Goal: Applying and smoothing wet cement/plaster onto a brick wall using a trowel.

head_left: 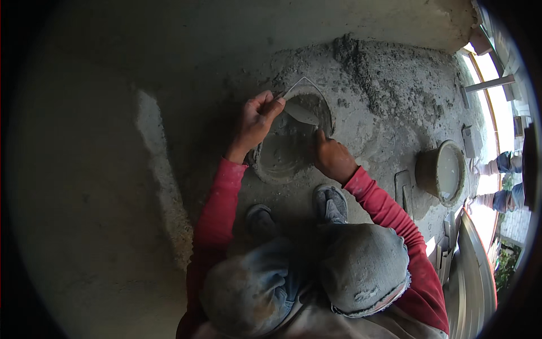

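Observation:
A mortar-smeared bucket (329, 107) stands on the floor ahead of my feet, with wet grey mortar (285, 150) inside. My left hand (257, 124) is closed, thumb and fingers pinching the left end of the bucket's thin wire handle (305, 78) by the rim. At the bucket's right side, my right hand (336, 158) is wrapped round what looks like a trowel (302, 114), its pale blade reaching across the bucket's mouth. The fingers hide the trowel's grip.
Loose mortar or sand (384, 79) lies heaped along the wall. To the right stand a second bucket (432, 169) holding greyish liquid and a flat tool (404, 189). A curved metal sheet (471, 277) is at lower right. Another person's legs (502, 200) show at the far right.

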A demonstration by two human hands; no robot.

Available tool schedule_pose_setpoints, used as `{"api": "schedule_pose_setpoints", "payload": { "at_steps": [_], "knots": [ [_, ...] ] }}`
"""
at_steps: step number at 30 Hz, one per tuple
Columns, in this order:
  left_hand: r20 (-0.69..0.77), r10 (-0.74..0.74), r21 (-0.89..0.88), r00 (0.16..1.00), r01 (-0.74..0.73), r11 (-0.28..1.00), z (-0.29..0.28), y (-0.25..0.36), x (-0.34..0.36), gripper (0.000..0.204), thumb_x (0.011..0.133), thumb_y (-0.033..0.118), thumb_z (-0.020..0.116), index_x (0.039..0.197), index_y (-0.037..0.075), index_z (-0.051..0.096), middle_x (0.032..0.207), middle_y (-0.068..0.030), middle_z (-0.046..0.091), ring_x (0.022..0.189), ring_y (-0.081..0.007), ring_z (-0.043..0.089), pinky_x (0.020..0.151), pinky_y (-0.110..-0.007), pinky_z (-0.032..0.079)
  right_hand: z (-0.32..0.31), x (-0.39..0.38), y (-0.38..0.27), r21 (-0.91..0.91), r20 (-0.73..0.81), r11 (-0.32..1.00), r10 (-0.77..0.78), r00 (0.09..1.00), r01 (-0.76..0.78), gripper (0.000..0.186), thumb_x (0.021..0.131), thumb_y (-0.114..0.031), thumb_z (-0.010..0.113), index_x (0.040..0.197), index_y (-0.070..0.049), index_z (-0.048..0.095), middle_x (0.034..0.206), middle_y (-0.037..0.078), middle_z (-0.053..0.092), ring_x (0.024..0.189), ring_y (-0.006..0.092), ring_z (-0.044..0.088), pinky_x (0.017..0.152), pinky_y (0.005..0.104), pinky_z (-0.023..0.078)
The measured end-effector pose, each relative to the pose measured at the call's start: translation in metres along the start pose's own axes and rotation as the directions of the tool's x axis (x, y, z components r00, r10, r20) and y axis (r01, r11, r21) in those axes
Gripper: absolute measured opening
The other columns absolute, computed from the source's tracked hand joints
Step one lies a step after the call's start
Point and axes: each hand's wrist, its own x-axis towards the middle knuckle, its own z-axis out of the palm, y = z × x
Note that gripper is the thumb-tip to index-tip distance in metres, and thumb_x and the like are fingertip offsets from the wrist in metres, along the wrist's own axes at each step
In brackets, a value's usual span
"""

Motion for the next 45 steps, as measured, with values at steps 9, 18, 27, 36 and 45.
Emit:
{"api": "schedule_pose_setpoints", "payload": {
  "at_steps": [9,18,27,36,45],
  "knots": [
    [-0.052,0.002,-0.012,0.999,-0.003,1.0,0.018,-0.003,0.004,0.037,0.098,0.016,0.061,0.071,0.013,0.036,0.072,0.0115,0.032,0.068,-0.0001,0.027,0.06,-0.021,0.024,0.001,0.004,0.024,-0.304,0.029,0.951,-0.051,0.998,0.057,0.022,0.094,-0.01,0.044,0.105,0.008,0.05,0.07,0.022,0.066,0.063,0.0374,0.069,0.054,0.0478,0.055],
    [0.01,0.032,0.077,0.999,-0.033,0.997,0.028,0.004,0.011,0.04,0.097,0.02,0.064,0.069,0.01,0.037,0.069,0.0105,0.031,0.066,-0.0012,0.027,0.057,-0.023,0.024,0.003,-0.006,0.012,-0.347,-0.067,0.937,-0.072,0.995,0.044,0.014,0.092,-0.009,0.05,0.098,0.003,0.051,0.07,0.02,0.065,0.06,0.0334,0.069,0.051,0.0418,0.056],
    [-0.027,0.025,0.058,0.999,-0.024,0.998,0.012,0.001,0.008,0.039,0.098,0.018,0.061,0.071,0.014,0.035,0.072,0.0109,0.029,0.068,-0.001,0.024,0.059,-0.022,0.022,0.004,-0.005,0.01,-0.406,0.028,0.911,-0.07,0.997,0.075,0.008,0.091,-0.008,0.05,0.09,-0.001,0.049,0.066,0.017,0.064,0.06,0.0303,0.07,0.051,0.0389,0.056],
    [-0.016,0.05,0.051,0.999,-0.049,0.997,0.03,-0.004,-0.002,0.039,0.097,0.02,0.064,0.07,0.011,0.038,0.069,0.0104,0.031,0.066,-0.0016,0.026,0.057,-0.023,0.023,0.002,-0.01,0.016,-0.376,0.076,0.926,0.013,0.997,0.017,0.015,0.092,-0.01,0.052,0.097,0.003,0.05,0.066,0.021,0.062,0.056,0.035,0.066,0.049,0.0452,0.052],
    [0.036,0.03,0.051,0.999,-0.031,0.998,0.032,0.002,-0.006,0.038,0.096,0.02,0.065,0.069,0.009,0.039,0.067,0.0097,0.032,0.065,-0.0023,0.028,0.055,-0.024,0.025,-0.005,-0.006,0.019,-0.299,0.035,0.954,0.0,0.999,0.011,0.027,0.095,-0.011,0.045,0.105,0.013,0.053,0.066,0.021,0.064,0.061,0.0363,0.068,0.053,0.0446,0.054]
  ]
}}
